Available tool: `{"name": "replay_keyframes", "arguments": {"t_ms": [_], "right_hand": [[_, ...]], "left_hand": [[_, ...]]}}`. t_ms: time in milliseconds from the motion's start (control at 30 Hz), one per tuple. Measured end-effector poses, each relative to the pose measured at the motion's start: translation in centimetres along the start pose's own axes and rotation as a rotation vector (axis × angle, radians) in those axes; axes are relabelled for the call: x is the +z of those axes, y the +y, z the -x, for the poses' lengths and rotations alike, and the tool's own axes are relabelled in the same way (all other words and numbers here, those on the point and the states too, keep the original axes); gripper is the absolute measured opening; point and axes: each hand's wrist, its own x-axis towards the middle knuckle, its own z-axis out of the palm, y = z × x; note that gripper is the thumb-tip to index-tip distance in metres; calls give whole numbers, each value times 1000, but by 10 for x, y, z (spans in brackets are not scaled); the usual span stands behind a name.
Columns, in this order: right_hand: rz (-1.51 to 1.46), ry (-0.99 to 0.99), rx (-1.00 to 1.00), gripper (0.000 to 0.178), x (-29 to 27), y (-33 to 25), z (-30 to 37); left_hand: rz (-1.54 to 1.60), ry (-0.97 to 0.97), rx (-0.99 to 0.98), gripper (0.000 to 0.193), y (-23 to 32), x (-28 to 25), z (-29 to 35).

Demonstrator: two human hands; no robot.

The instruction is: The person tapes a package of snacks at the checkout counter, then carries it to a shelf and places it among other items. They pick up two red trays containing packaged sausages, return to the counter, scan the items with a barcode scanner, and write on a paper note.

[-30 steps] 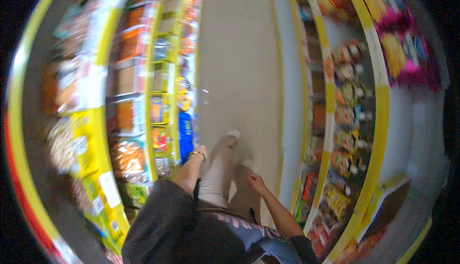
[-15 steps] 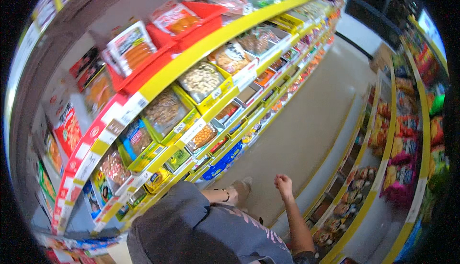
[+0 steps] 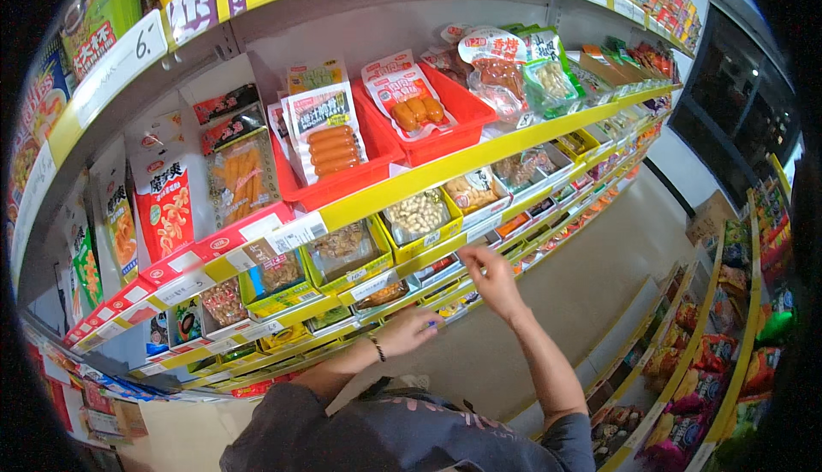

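My left hand, with a dark band on its wrist, is raised before the lower shelf rows. Its fingers are drawn together, and a small bluish spot shows at the tips, too small to name. To its right, a little farther ahead, my right hand is held up with fingers curled in; what they hold, if anything, is hidden. Neither hand visibly touches the shelf. Nearest the hands are a yellow box of pale nuts and a box of packaged brown snacks. Above them, sausage packs stand in a red bin.
The yellow shelf edge curves along the left and front. Tall snack packs fill its left end. Across the tiled aisle floor, another rack holds colourful snack bags. A cardboard box stands at the aisle's far end.
The view has swung toward the left shelf. Both hands have risen and moved closer together; the right has come over the shelf front from above the aisle.
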Motion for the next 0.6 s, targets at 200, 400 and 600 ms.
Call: {"name": "replay_keyframes", "arguments": {"t_ms": [200,400,600], "right_hand": [[236,312,-608,25,-50,-58,-98],[497,201,-803,39,-72,-57,-168],[575,-39,-810,34,-79,-33,-203]], "left_hand": [[-303,656,27,14,83,-129,10],[-905,976,-157,32,121,-193,9],[-955,943,-361,44,103,-212,-14]]}}
